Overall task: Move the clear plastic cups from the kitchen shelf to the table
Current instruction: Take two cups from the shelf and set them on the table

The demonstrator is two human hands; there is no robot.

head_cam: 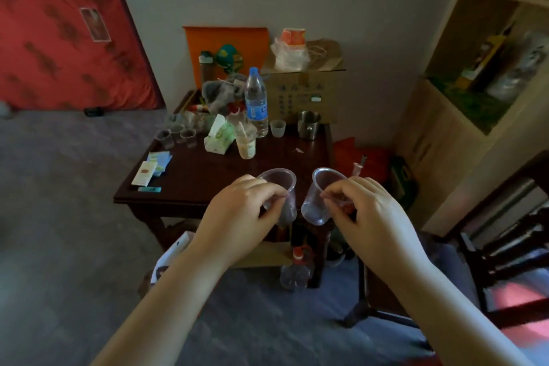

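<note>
My left hand grips a clear plastic cup by its side, upright, over the near edge of the dark wooden table. My right hand pinches a second clear cup, tilted slightly left, just past the table's near right corner. The two cups are side by side, a small gap between them. Several more clear cups stand at the table's far left. The shelf is at the right.
On the table: a water bottle, a drink cup with straw, a tissue box, a metal mug, a small frosted cup, cards, a cardboard box. A dark chair stands right. A bottle lies below.
</note>
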